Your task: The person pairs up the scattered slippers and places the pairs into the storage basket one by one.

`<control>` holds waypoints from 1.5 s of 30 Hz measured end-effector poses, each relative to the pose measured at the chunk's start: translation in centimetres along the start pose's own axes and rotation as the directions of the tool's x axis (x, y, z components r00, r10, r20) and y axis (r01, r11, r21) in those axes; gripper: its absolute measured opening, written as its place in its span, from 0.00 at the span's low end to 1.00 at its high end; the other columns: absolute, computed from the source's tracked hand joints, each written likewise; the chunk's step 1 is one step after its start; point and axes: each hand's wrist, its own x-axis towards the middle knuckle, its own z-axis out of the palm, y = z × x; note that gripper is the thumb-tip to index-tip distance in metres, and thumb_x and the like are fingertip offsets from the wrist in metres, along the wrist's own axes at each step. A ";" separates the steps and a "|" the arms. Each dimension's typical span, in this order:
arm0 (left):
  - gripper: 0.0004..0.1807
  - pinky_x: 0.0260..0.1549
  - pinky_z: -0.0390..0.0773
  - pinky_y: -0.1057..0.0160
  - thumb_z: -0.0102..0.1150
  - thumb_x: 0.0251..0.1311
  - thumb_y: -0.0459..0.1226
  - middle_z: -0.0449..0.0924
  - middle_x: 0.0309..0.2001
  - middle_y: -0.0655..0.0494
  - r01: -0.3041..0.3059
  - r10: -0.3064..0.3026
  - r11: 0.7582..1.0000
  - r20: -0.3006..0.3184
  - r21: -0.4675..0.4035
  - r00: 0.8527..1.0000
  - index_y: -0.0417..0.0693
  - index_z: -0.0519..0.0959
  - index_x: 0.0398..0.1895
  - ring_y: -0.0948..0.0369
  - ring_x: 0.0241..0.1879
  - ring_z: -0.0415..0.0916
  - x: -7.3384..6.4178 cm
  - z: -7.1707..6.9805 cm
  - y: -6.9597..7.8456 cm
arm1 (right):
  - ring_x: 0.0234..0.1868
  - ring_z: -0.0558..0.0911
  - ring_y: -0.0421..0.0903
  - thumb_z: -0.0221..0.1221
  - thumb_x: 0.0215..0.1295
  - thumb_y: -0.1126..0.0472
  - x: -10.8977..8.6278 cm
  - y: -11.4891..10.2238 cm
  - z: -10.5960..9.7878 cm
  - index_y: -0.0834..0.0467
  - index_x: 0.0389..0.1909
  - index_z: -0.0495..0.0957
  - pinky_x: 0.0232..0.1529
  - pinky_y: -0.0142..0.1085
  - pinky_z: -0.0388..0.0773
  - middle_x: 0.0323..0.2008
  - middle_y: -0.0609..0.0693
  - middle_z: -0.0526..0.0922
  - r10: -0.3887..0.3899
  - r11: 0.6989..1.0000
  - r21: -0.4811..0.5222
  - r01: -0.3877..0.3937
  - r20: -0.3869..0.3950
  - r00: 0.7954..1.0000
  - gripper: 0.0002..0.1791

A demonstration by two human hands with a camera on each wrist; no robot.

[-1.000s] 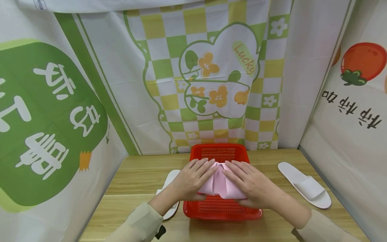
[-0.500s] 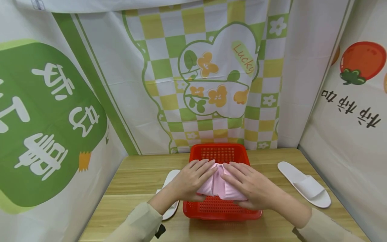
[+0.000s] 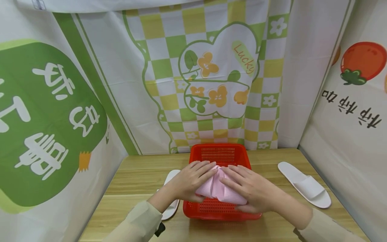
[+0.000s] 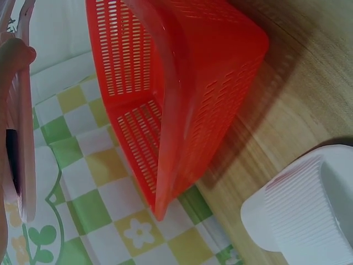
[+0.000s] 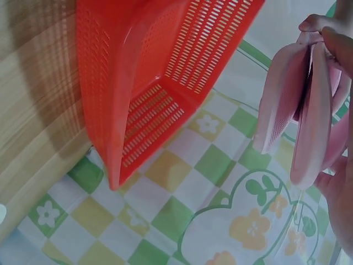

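A pair of pink slippers [image 3: 234, 196] with ribbed straps is held close together above the red basket [image 3: 222, 215]. My left hand [image 3: 190, 181] grips the left side of the pair, fingers over the top and thumb below. On the right side, my right hand [image 3: 257, 189] holds it the same way. In the right wrist view the slippers [image 5: 311, 118] stand on edge with a narrow gap between their soles. Only a slim edge of the pink slippers [image 4: 26, 154] shows in the left wrist view. The fingers cover much of the straps.
One white slipper [image 3: 171, 209] lies left of the basket, partly behind my left forearm. Another white slipper [image 3: 306, 186] lies to the right on the wooden table [image 3: 127, 208]. A green and yellow checkered cloth [image 3: 173, 47] hangs behind.
The pink slippers have sunk slightly over the basket, their right side tilting lower as my right hand shifts down a little. The basket and white slippers stay in place.
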 end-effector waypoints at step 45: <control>0.56 0.65 0.60 0.49 0.69 0.39 0.58 0.60 0.71 0.46 0.012 -0.010 1.000 0.086 -0.019 0.996 0.44 0.60 0.73 0.51 0.70 0.57 0.0 0.0 0.1 | 0.62 0.71 0.61 0.72 0.36 0.41 0.0 -0.5 0.3 0.63 0.62 0.69 0.59 0.49 0.71 0.62 0.63 0.71 -0.015 1.000 -0.004 0.015 -0.018 1.000 0.51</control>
